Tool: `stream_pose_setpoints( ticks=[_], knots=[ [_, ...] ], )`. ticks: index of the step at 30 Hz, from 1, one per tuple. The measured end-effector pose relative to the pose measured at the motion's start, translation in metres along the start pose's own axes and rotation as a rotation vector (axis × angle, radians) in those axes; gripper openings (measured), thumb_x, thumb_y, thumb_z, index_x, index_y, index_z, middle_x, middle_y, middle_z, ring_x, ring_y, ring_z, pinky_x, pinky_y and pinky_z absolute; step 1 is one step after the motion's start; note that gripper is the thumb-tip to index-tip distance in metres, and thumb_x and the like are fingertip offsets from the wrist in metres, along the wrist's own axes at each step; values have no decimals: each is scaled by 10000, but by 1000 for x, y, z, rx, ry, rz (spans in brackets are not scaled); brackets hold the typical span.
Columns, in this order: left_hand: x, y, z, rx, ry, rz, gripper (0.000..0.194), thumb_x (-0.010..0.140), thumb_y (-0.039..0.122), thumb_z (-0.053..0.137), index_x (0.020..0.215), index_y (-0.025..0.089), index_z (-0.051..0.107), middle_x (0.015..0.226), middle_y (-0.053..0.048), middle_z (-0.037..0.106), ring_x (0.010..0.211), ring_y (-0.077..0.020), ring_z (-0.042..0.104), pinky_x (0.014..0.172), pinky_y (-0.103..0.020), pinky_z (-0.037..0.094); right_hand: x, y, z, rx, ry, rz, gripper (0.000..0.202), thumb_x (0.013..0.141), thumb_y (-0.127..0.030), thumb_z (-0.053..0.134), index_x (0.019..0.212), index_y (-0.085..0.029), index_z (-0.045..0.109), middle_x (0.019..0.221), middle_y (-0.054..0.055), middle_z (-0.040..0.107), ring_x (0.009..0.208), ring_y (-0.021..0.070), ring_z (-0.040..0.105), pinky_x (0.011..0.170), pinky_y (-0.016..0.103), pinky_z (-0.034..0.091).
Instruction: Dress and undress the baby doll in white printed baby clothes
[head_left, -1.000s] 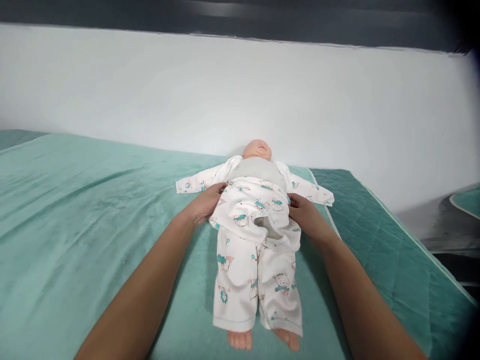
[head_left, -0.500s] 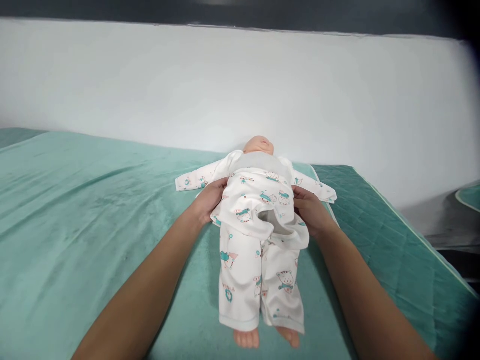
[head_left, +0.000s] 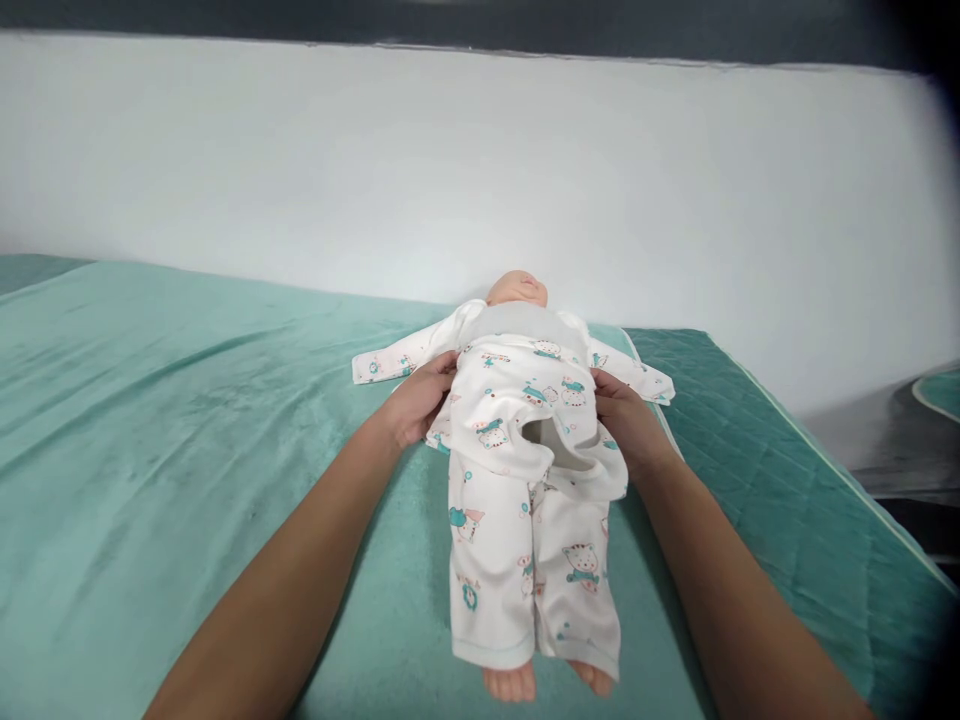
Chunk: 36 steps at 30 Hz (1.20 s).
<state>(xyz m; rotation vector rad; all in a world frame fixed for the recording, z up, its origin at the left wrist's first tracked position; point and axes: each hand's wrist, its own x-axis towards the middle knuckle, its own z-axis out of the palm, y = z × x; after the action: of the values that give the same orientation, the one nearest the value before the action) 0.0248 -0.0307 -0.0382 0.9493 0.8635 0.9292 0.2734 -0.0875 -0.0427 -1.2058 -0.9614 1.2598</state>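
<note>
A baby doll (head_left: pixel 517 287) lies on its back, head toward the wall, feet toward me. It wears white printed baby trousers (head_left: pixel 495 560) whose gray waistband reaches high on its chest; an opening shows at the crotch. A matching white top (head_left: pixel 405 355) is spread beneath it, sleeves out to both sides. My left hand (head_left: pixel 424 398) is closed at the left side of the trousers below the waistband. On the opposite side my right hand (head_left: pixel 626 420) grips the trousers, its fingertips partly hidden behind the cloth. Bare doll toes stick out of both trouser legs.
A light green, wrinkled cover (head_left: pixel 187 450) lies under the doll. To the right is a darker green quilted mat (head_left: pixel 780 500) with a pale edge. A white wall (head_left: pixel 480 170) stands just behind the doll's head.
The doll's legs and the trousers have swung slightly to the right. Both hands stay at the sides of the trousers, and the head and sleeves have hardly moved.
</note>
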Motion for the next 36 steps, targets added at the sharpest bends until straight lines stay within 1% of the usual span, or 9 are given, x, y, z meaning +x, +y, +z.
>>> stream_pose_setpoints(
  ticks=[4, 9, 14, 17, 21, 24, 29, 33, 36],
  knots=[
    [-1, 0, -1, 24, -22, 12, 523, 626, 9, 647, 1106, 215, 669, 1036, -52, 738, 885, -214, 703, 777, -330, 574, -3, -3, 3, -44, 8, 0, 321, 630, -315, 747, 937, -262, 666, 986, 15, 755, 867, 249, 685, 622, 323, 505],
    [1, -2, -4, 34, -31, 26, 519, 610, 4, 635, 1082, 217, 678, 1043, -49, 737, 880, -212, 702, 781, -333, 574, -3, -1, 2, -101, -1, -34, 271, 679, -371, 706, 917, -259, 639, 969, 19, 748, 839, 244, 682, 634, 330, 504],
    [1, -1, -3, 65, -43, 37, 515, 596, 17, 650, 1074, 205, 680, 1078, -55, 727, 904, -218, 692, 797, -340, 572, -2, 1, 2, -77, 20, -28, 223, 666, -322, 712, 863, -258, 632, 914, 9, 744, 804, 227, 670, 638, 317, 483],
    [-3, 0, 0, 116, -34, 66, 510, 590, 23, 631, 1066, 198, 679, 1069, -57, 727, 917, -223, 679, 784, -335, 562, -2, 3, 2, -67, 17, -37, 235, 665, -330, 723, 878, -262, 649, 897, 8, 742, 803, 228, 665, 642, 320, 481],
    [-6, 1, 2, 216, -28, 117, 517, 587, 41, 592, 1074, 194, 677, 1045, -53, 730, 917, -225, 661, 757, -316, 536, -1, 2, 2, -110, 47, -34, 230, 668, -338, 733, 877, -267, 666, 898, 0, 744, 788, 222, 655, 641, 319, 475],
    [-5, -1, 2, 297, -34, 171, 450, 646, 95, 599, 1079, 191, 678, 1066, -55, 725, 926, -225, 652, 790, -326, 518, -2, 2, 2, -109, 36, -51, 226, 676, -330, 730, 889, -272, 678, 921, -3, 747, 803, 220, 655, 653, 318, 474],
    [-1, -6, 2, 491, 21, 307, 364, 741, 165, 566, 1084, 192, 685, 1109, -55, 720, 981, -245, 639, 885, -365, 488, -2, 3, 2, -133, 46, -56, 227, 692, -324, 701, 912, -271, 680, 944, -1, 749, 842, 224, 658, 663, 310, 483],
    [4, -10, -1, 671, 74, 468, 314, 782, 188, 522, 1040, 184, 700, 1143, -58, 717, 1075, -273, 609, 983, -389, 440, 2, 7, 1, -197, 99, -129, 182, 695, -316, 661, 868, -259, 670, 905, -11, 740, 819, 201, 645, 668, 294, 471],
    [6, -11, -3, 772, 137, 510, 279, 795, 203, 494, 990, 191, 693, 1107, -54, 724, 1054, -274, 612, 964, -384, 442, 5, 10, -2, -295, 147, -135, 189, 684, -328, 659, 855, -246, 659, 871, 2, 734, 795, 200, 636, 658, 296, 455]
  ],
)
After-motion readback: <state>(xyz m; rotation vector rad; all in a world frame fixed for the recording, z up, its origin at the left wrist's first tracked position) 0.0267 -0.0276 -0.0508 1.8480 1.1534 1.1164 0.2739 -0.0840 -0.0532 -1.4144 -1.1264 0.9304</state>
